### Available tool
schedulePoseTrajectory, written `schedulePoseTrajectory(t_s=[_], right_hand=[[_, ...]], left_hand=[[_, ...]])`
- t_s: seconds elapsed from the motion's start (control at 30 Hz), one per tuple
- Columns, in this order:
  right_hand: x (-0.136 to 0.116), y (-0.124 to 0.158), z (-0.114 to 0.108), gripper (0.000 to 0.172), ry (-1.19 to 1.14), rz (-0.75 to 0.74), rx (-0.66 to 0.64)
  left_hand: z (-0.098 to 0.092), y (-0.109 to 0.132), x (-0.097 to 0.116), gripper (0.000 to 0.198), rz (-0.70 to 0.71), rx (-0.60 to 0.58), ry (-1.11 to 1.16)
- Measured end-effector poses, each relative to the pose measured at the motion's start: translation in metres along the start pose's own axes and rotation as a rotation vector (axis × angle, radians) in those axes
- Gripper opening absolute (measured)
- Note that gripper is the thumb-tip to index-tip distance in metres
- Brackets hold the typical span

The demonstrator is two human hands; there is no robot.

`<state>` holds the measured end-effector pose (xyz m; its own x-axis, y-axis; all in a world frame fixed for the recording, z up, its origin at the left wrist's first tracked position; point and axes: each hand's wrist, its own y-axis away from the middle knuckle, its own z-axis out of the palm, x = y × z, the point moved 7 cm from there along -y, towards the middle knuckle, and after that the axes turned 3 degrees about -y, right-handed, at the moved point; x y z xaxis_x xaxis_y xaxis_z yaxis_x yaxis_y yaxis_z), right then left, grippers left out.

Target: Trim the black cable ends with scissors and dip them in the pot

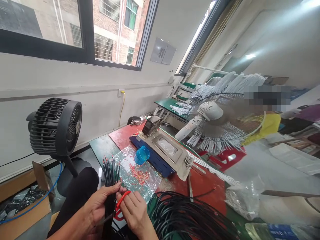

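My left hand (98, 204) is closed around a bundle of black cables (110, 171), which stand roughly upright with reddish tips at the top. Close beside it, my right hand (136, 211) grips a pair of red-handled scissors (123, 199). The scissors' blades are mostly hidden, so I cannot tell whether they touch a cable. Beyond my hands, small red and yellowish bits (141, 175) lie scattered on a clear plastic bag (122, 171). A blue cup (142, 155) rests on its side by them. To the right, a large heap of black cables (185, 216) covers the near table.
A blue and beige machine with a recessed tray (168, 146) stands on the red tabletop (206, 186). A black fan (56, 126) is at left, above an open cardboard box (25, 200). A white-grey fan (212, 115) stands at right, near hanging white cables (232, 83).
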<state>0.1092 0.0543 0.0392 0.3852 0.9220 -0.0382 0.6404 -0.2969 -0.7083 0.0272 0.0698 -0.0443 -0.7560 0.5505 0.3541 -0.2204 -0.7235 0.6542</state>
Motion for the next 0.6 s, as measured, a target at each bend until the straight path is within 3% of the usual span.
schedulePoseTrajectory(t_s=[0.1,0.17,0.23,0.3,0.4,0.5,0.6], right_hand=[[0.007,0.004,-0.007,0.025,0.023,0.029,0.062],[0.024,0.007,-0.02,0.022,0.018,0.148,0.187],[0.056,0.01,-0.034,0.019,-0.015,0.393,0.309],[0.096,0.016,-0.044,0.018,-0.082,0.733,0.376],[0.145,0.023,-0.05,0.031,-0.188,1.107,0.429],[0.17,0.02,-0.044,0.041,-0.226,1.184,0.395],[0.179,0.019,-0.03,0.044,-0.157,1.19,0.286]], left_hand=[[-0.01,-0.001,0.006,0.013,0.053,0.041,-0.028],[-0.021,-0.001,0.016,0.019,0.117,0.087,-0.07],[-0.033,-0.003,0.027,0.023,0.176,0.072,-0.146],[-0.048,-0.006,0.036,0.028,0.221,0.017,-0.23],[-0.078,-0.013,0.044,0.028,0.253,-0.059,-0.272],[-0.111,-0.022,0.042,0.031,0.19,-0.055,-0.192],[-0.128,-0.029,0.041,0.031,0.143,-0.08,-0.109]])
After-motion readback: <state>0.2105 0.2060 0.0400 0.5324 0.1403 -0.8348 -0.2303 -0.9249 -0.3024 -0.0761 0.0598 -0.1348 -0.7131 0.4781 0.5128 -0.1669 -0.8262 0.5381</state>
